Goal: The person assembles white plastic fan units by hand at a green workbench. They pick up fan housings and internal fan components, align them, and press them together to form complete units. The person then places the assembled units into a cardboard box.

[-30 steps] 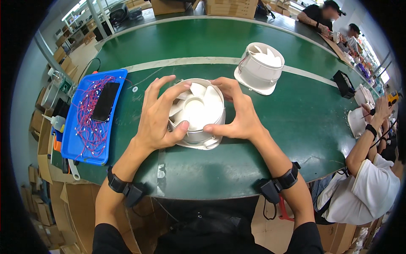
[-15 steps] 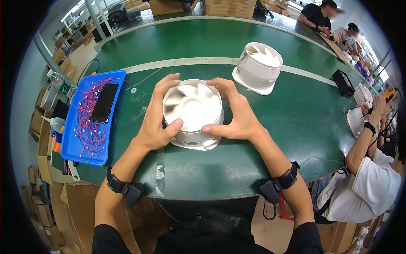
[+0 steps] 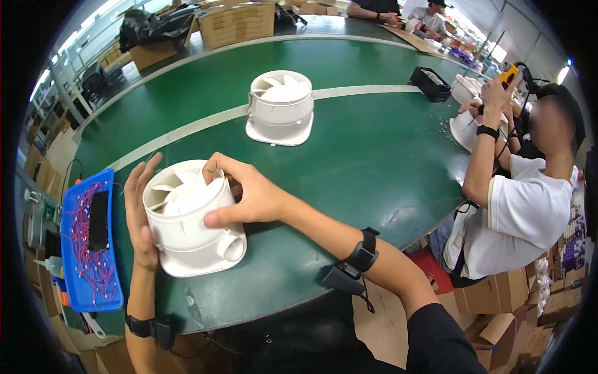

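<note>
A white round fan housing with fan blades inside stands on the green table, its short side spout facing me. Along its left side lies my left hand, fingers stretched up past the rim and thumb by the wall. My right hand grips the right rim, with fingers bent over the top edge and thumb pressed on the outer wall. Farther back, a second white fan housing of the same kind stands apart from both hands.
At the left, a blue tray holds tangled red and purple wires and a black phone. A black box sits at the far right. Beside the table's right edge, a person works with a yellow tool.
My view has turned right, shifting the table's things leftward. My right fingers now bend over the rim; before, both hands cupped the housing. The blades, blurred earlier, look sharper.
</note>
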A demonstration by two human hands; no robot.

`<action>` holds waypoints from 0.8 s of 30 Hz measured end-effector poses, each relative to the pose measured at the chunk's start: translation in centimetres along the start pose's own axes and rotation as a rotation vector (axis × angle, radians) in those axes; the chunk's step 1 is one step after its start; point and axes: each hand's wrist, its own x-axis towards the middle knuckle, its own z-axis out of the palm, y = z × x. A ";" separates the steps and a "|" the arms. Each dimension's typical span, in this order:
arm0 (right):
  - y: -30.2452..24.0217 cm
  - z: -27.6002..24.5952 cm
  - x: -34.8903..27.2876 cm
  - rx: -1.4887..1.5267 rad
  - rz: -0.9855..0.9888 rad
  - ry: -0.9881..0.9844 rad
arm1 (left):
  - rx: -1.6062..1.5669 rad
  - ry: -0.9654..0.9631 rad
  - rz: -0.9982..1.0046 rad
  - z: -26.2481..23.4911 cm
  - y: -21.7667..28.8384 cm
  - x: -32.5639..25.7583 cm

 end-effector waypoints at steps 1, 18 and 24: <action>0.4 0.1 0.1 0.129 0.022 0.028 | -0.013 0.007 -0.008 -0.1 -0.1 0.1; -1.1 1.7 0.4 0.745 0.399 0.365 | -0.923 -0.098 -0.663 -1.2 -2.1 -1.3; -1.5 2.6 0.6 0.579 0.329 0.420 | -1.036 -0.021 -0.616 -0.9 -1.7 -1.1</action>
